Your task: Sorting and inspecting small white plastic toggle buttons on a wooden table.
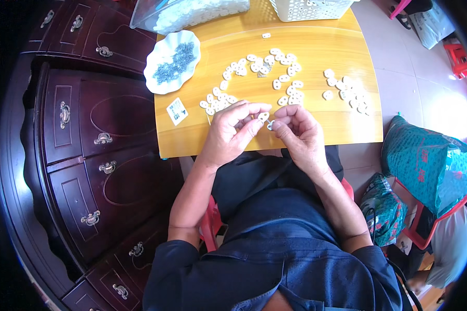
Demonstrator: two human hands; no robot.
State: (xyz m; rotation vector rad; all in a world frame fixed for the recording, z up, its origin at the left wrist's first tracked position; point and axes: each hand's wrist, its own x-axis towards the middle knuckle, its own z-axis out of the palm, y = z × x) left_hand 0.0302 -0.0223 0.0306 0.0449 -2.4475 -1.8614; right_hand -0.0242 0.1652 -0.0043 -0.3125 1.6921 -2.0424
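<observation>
Above the near edge of the wooden table [342, 124], my left hand [232, 127] pinches a small white oval piece [263, 117] with holes in it between thumb and fingertips. Close against it, my right hand [302, 136] has thumb and forefinger closed on a small metal part [270, 125], whose exact kind is too small to tell. The two parts almost meet; whether they touch I cannot tell. Similar white oval pieces lie scattered beyond my hands, with one group [215, 101] by my left hand and another [347, 93] at the right.
A scalloped white dish [153, 78] of small metal parts [179, 62] stands at the table's left. Near it lies a printed card [177, 111]. At the back are a transparent tub [197, 14] of white pieces and a white basket [314, 11]. Dark drawers [67, 114] flank the left; teal bags [425, 160] sit right.
</observation>
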